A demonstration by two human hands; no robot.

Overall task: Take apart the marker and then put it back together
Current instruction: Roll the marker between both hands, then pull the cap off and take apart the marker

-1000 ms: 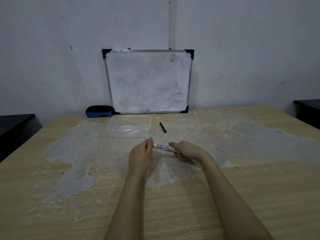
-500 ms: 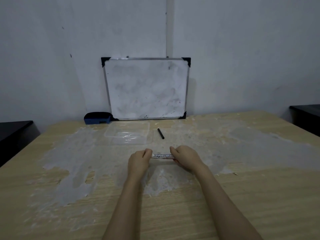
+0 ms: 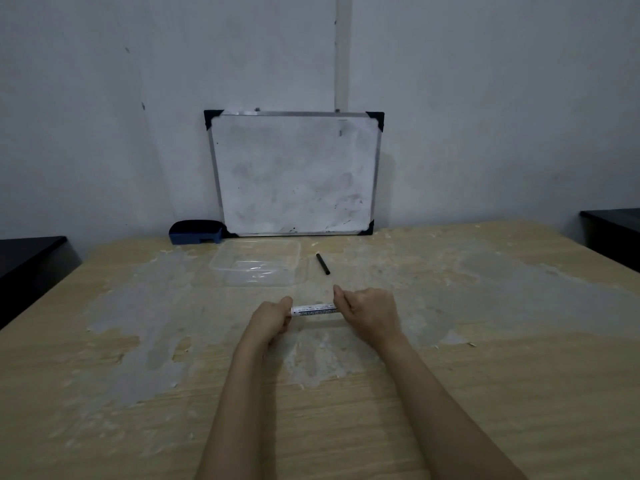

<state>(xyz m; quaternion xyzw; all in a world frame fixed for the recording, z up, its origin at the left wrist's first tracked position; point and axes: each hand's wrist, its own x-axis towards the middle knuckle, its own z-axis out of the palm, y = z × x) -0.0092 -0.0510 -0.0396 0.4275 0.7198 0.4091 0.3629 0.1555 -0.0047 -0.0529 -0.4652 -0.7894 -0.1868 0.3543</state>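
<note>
A white marker (image 3: 313, 310) with black print lies level between my two hands, just above the table. My left hand (image 3: 272, 318) is closed around its left end and my right hand (image 3: 369, 315) is closed around its right end, so both ends are hidden. A short black part (image 3: 322, 264), perhaps the marker's cap, lies loose on the table beyond my hands.
A clear plastic container (image 3: 258, 266) sits behind my hands, left of the black part. A whiteboard (image 3: 294, 173) leans on the wall, with a blue eraser (image 3: 195, 232) at its left foot. The wooden table (image 3: 485, 375) has worn grey patches. Dark furniture (image 3: 613, 233) flanks both sides.
The marker has swung from tilted to level, and my right hand has slid up along it toward its right end. The view has dropped a little.
</note>
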